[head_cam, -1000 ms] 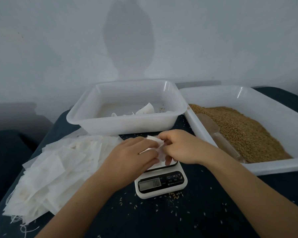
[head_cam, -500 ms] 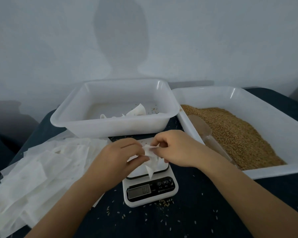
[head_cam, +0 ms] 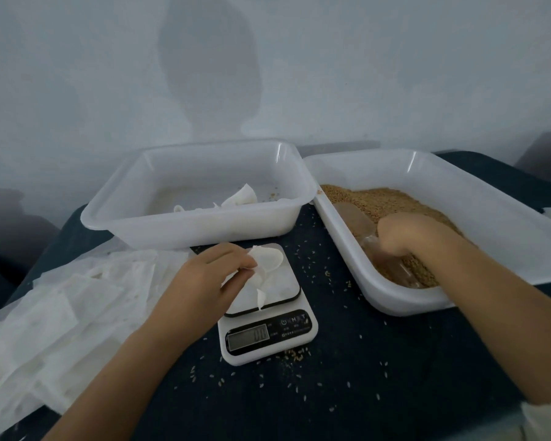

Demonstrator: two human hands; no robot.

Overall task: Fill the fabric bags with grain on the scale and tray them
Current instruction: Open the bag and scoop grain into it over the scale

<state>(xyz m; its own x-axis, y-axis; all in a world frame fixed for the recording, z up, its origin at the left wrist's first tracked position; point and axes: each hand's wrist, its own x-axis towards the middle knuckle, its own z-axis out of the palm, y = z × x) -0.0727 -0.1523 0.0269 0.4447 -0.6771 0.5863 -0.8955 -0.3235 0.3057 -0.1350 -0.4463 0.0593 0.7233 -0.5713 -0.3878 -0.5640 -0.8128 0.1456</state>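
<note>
My left hand pinches a small white fabric bag by its edge and holds its mouth open over the plate of the white digital scale. My right hand is inside the grain tray at the right, its fingers curled round the handle of a clear plastic scoop that lies in the brown grain. Behind the scale stands a white tray with a filled bag in it.
A loose pile of empty white fabric bags covers the dark cloth at the left. Spilled grains lie scattered around the scale. A pale wall rises just behind the two trays.
My right hand let go of the bag, moved right into the grain tray and took hold of the scoop. My left hand now holds the bag alone over the scale.
</note>
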